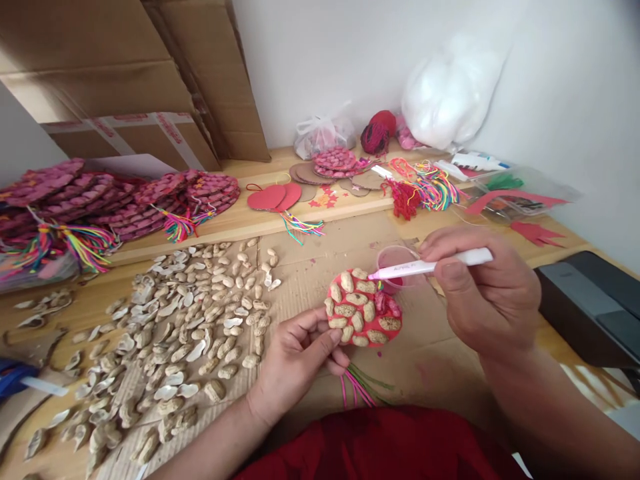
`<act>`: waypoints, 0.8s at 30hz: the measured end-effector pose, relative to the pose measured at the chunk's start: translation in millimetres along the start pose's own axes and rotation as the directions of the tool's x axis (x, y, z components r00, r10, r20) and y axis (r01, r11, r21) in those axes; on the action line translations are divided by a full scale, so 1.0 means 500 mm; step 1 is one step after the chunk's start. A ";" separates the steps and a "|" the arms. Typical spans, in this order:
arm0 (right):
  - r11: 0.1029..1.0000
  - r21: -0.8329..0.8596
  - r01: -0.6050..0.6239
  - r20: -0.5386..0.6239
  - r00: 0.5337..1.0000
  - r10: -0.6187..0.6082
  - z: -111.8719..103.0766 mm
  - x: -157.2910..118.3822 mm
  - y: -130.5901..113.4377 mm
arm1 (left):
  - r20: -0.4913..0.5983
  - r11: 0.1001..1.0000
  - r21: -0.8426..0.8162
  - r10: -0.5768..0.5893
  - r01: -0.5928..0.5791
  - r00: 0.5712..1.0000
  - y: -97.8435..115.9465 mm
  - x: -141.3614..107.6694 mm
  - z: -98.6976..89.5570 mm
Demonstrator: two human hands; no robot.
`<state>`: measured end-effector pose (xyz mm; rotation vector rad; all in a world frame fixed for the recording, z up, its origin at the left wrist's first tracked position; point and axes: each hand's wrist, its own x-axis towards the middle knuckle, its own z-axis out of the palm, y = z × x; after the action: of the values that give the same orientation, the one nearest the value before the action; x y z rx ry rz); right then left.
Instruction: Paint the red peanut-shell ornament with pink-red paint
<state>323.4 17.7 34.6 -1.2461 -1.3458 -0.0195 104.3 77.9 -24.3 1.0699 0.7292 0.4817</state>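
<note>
My left hand (305, 350) pinches the left edge of a round red disc (371, 327) covered with peanut shells. A few shells at the disc's right side are coloured pink; the others keep their tan colour. Green and pink cords (361, 390) hang from its lower edge. In my right hand (483, 293) is a white marker pen (433, 265), held between thumb and fingers. Its pink tip is at the disc's upper edge, by a tan shell; whether it touches I cannot tell. Partly behind the pen is a clear plastic cup (397, 257).
Loose peanut shells (200, 333) spread over cardboard at the left. Finished pink shell discs (165, 200) with tassels are piled behind them. Plain red discs (275, 197), coloured cords (437, 187) and a white bag (445, 100) lie at the back. A black case (590, 300) stands right.
</note>
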 end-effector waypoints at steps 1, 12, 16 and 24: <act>1.000 -0.010 0.007 0.019 1.000 -0.007 -0.001 0.000 -0.001 | 0.003 1.000 0.008 -0.001 0.001 1.000 0.002 -0.001 0.001; 0.997 -0.006 0.079 0.113 0.991 -0.078 0.003 -0.002 0.003 | 0.028 0.998 0.058 0.011 -0.013 1.000 -0.002 -0.005 0.001; 0.995 0.007 0.100 0.136 0.986 -0.100 0.001 -0.002 0.009 | 0.041 0.998 0.060 0.015 -0.018 0.999 -0.003 -0.008 0.000; 0.989 0.001 0.150 0.098 0.984 -0.149 0.000 -0.004 0.009 | 0.024 0.998 0.065 0.002 -0.004 1.000 -0.003 -0.004 -0.003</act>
<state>325.6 18.0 30.2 -1.1614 -1.5236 -0.0691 101.6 76.7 -25.6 1.1365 0.7262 0.4494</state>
